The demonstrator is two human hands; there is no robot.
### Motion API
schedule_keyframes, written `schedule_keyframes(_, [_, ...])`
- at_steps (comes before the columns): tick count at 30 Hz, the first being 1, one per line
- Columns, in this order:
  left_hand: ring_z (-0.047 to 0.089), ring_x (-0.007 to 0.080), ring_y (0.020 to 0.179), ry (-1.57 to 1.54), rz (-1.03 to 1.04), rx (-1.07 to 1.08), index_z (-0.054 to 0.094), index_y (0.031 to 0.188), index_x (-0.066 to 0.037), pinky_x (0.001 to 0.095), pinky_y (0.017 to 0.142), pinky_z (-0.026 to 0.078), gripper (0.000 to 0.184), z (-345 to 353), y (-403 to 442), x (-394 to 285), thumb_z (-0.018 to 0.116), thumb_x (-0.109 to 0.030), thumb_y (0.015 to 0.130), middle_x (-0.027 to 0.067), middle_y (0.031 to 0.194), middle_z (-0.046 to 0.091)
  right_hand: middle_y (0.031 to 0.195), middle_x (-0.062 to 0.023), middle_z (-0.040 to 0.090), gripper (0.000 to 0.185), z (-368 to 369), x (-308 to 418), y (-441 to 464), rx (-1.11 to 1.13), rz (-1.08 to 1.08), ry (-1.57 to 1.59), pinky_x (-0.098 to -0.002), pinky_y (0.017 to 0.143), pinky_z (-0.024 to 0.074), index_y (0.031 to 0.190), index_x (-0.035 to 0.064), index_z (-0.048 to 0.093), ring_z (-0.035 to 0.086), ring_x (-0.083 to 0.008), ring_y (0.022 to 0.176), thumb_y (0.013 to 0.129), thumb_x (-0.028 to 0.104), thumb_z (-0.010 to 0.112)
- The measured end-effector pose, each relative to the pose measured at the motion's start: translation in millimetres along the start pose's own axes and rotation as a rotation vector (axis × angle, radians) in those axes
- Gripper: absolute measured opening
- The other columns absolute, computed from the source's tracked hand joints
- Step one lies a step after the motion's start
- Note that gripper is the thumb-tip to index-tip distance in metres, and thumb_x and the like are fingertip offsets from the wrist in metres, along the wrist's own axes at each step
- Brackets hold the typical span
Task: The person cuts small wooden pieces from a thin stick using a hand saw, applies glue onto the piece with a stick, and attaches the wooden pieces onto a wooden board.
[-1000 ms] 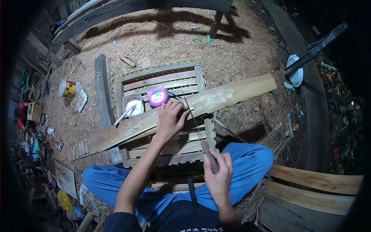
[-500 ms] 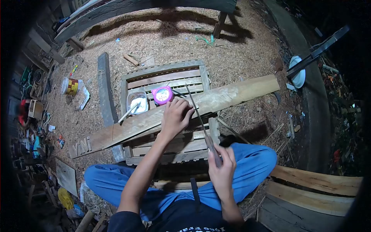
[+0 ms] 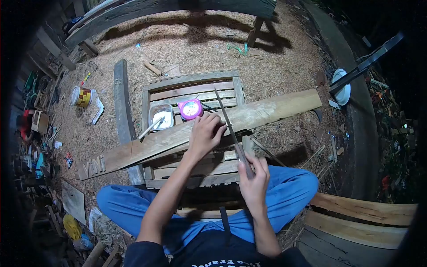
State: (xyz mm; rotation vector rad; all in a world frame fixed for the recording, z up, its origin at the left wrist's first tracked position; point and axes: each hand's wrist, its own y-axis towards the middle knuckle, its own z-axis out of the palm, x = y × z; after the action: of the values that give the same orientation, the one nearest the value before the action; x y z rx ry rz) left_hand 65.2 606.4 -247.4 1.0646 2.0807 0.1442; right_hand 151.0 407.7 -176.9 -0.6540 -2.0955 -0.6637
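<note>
My right hand grips the near end of a long narrow blade, which points away from me across a wooden plank. Beside the blade, my left hand rests over the plank with its fingers pinched. A small pale piece shows at those fingertips, against the blade. Raised wooden letters stand on the plank's left end. Just beyond my left hand sits a pink round clock-like object. To its left, a plastic tub holds white stuff and a stick.
Under the plank is a slatted wooden stand. A dark beam lies left of it on shavings-covered ground. A yellow-and-red can stands farther left. Boards lie at my lower right, and a heavy bench spans the back.
My right hand and the blade have slid slightly forward, away from me. My left hand keeps its place on the plank. The whole view has shifted a little.
</note>
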Motion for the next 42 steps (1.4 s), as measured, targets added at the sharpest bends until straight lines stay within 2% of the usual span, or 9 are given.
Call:
schedule_keyframes(3, [0.057,0.0282,0.095,-0.014,0.024,-0.038,0.064,0.095,-0.005,0.0411,0.085,0.041,0.019,3,3,3,0.074,-0.021,0.092,0.0081,0.096,0.062,0.096,-0.0181,0.061,0.027,-25,3,-37,0.043,0.130,-0.033,-0.0417,0.076,0.0516,0.119,-0.0017,0.070,0.064,-0.0340,0.085,0.094,0.007,0.073])
schedule_keyframes(10, [0.059,0.0293,0.096,-0.027,0.008,-0.025,0.065,0.095,-0.004,0.0406,0.085,0.042,0.018,0,1,-2,0.075,-0.018,0.090,0.0092,0.095,0.063,0.094,-0.0176,0.061,0.028,-21,5,-22,0.047,0.075,-0.078,-0.0427,0.078,0.0518,0.119,-0.0012,0.072,0.065,-0.0342,0.087,0.092,0.007,0.074])
schedule_keyframes(14, [0.060,0.0310,0.098,-0.034,-0.051,-0.043,0.066,0.098,-0.003,0.0410,0.086,0.044,0.016,2,3,2,0.073,-0.015,0.091,0.0105,0.097,0.063,0.093,-0.0160,0.062,0.026,-26,19,-20,0.027,0.123,-0.066,-0.0403,0.076,0.0516,0.115,-0.0032,0.072,0.065,-0.0308,0.083,0.090,0.005,0.075])
schedule_keyframes(15, [0.060,0.0312,0.098,-0.025,-0.058,-0.062,0.066,0.098,-0.003,0.0410,0.087,0.044,0.016,2,6,4,0.073,-0.015,0.091,0.0106,0.098,0.063,0.091,-0.0142,0.065,0.026,-20,20,-13,0.006,0.124,-0.058,-0.0367,0.077,0.0506,0.116,-0.0026,0.074,0.064,-0.0235,0.084,0.092,0.006,0.075])
schedule_keyframes(18, [0.059,0.0314,0.098,-0.018,-0.055,-0.065,0.067,0.098,-0.003,0.0417,0.088,0.045,0.016,1,1,0,0.073,-0.015,0.091,0.0108,0.097,0.063,0.090,-0.0161,0.063,0.025,-34,4,-21,0.025,0.095,-0.045,-0.0396,0.075,0.0512,0.114,-0.0027,0.073,0.064,-0.0307,0.082,0.090,0.006,0.076])
schedule_keyframes(29, [0.059,0.0303,0.095,-0.033,0.003,-0.073,0.066,0.093,-0.004,0.0420,0.085,0.045,0.018,4,1,7,0.075,-0.020,0.088,0.0100,0.093,0.063,0.086,-0.0079,0.064,0.029,-41,16,-26,-0.023,0.162,-0.002,-0.0312,0.067,0.0501,0.112,-0.0016,0.078,0.062,-0.0164,0.076,0.084,0.002,0.083])
schedule_keyframes(36, [0.059,0.0300,0.094,-0.012,-0.009,-0.067,0.066,0.092,-0.005,0.0427,0.087,0.045,0.018,5,0,6,0.073,-0.020,0.088,0.0099,0.093,0.063,0.087,-0.0075,0.062,0.032,-41,7,-27,-0.044,0.181,0.044,-0.0305,0.068,0.0507,0.113,-0.0023,0.077,0.062,-0.0156,0.078,0.081,-0.002,0.083])
schedule_keyframes(39, [0.059,0.0290,0.096,-0.004,0.017,-0.084,0.066,0.093,-0.005,0.0423,0.088,0.045,0.018,5,0,6,0.072,-0.022,0.090,0.0096,0.095,0.062,0.093,-0.0072,0.060,0.031,-41,14,-28,-0.024,0.117,-0.001,-0.0284,0.072,0.0531,0.114,-0.0051,0.075,0.063,-0.0141,0.083,0.084,-0.003,0.081])
schedule_keyframes(42, [0.059,0.0296,0.097,-0.006,0.027,-0.103,0.066,0.093,-0.005,0.0425,0.089,0.045,0.017,6,-1,7,0.072,-0.021,0.090,0.0096,0.096,0.063,0.102,-0.0073,0.058,0.030,-45,34,-27,-0.139,0.164,0.200,-0.0269,0.079,0.0556,0.116,-0.0080,0.071,0.063,-0.0135,0.088,0.088,-0.004,0.079])
